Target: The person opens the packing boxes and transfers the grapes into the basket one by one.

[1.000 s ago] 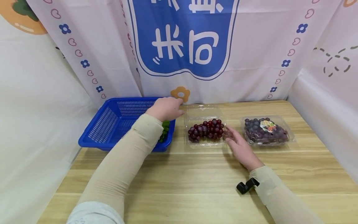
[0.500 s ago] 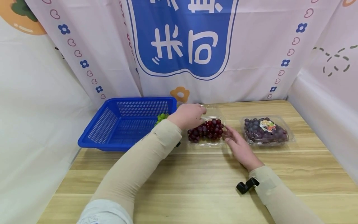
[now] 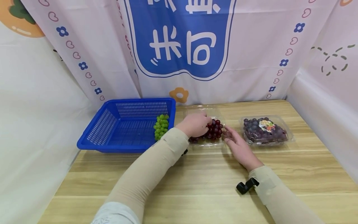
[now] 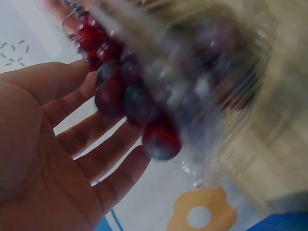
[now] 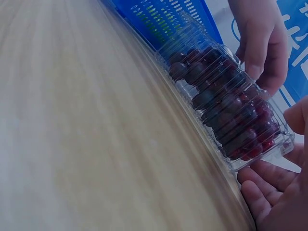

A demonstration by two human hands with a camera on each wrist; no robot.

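A bunch of dark red grapes lies in a clear plastic box whose lid is folded back. Over the bunch is my left hand; in the left wrist view its spread, nearly straight fingers and thumb lie against the grapes. My right hand holds the box's right end, with the clear rim between its digits. That same end of the box shows in the right wrist view, with the right hand around the corner. The left hand hides part of the bunch in the head view.
A blue perforated basket stands to the left, with green grapes at its right end. On the right sits a shut clear box of dark grapes with a label. The wooden table meets a printed cloth behind.
My left hand has moved right from over the basket, then down onto the red grapes. The green grapes are now uncovered in the head view. My right hand has stayed at the box.
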